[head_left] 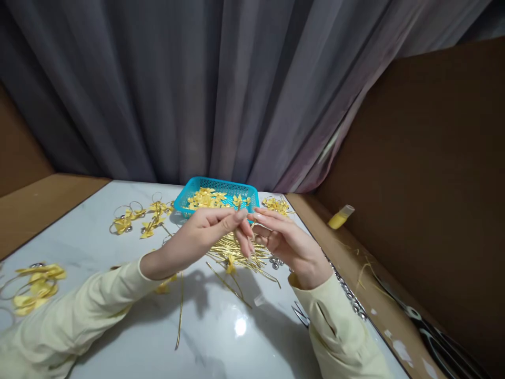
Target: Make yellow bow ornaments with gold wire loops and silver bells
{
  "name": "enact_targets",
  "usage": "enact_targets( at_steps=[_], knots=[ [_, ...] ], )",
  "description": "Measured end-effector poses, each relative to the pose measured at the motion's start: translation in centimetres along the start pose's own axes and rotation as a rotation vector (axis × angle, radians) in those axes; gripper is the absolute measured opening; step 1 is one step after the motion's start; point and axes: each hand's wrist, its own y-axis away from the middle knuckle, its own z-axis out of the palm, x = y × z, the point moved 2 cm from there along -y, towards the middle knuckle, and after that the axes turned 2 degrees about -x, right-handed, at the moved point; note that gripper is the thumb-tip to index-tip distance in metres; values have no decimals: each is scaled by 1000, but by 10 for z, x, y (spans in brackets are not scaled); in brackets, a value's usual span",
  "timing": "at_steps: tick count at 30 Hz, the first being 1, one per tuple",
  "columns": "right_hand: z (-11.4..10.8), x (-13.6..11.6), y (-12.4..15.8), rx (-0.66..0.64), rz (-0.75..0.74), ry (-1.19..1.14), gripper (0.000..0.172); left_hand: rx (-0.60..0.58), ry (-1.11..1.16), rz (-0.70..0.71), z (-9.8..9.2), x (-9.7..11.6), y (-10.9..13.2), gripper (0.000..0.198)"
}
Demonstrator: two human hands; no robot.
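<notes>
My left hand (213,229) and my right hand (286,237) meet in the middle, just in front of a blue plastic basket (189,184). The thumb and fingers of my left hand pinch something thin, mostly hidden, with a gold-coloured bit showing. My right fingertips close together beside the left ones; what lies between them is hidden. Beneath both hands, a pile of gold cords (240,250) is spread on the white marbled table (213,326). A small yellow ribbon bow (230,264) shows at the near side of the pile.
Yellow ribbon bows with rings (37,289) lie at the left. More yellow bows (207,198) fill part of the basket. A loose gold cord (179,316) lies in front. Small scissors (300,315) are near my right sleeve, black-handled scissors (434,337) at far right, beside cardboard walls (442,158).
</notes>
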Motion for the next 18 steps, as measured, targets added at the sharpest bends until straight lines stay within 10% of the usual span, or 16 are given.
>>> enact_targets(
  at_steps=[5,12,18],
  knots=[
    [5,-7,10,150,-234,262,10,-101,13,-177,-5,-3,-3,36],
    [29,-2,33,283,-1064,1117,22,-246,22,-294,-12,-7,-5,35],
    [29,4,35,293,-1133,1304,29,-283,105,-327,-15,-12,-5,31]
  ],
)
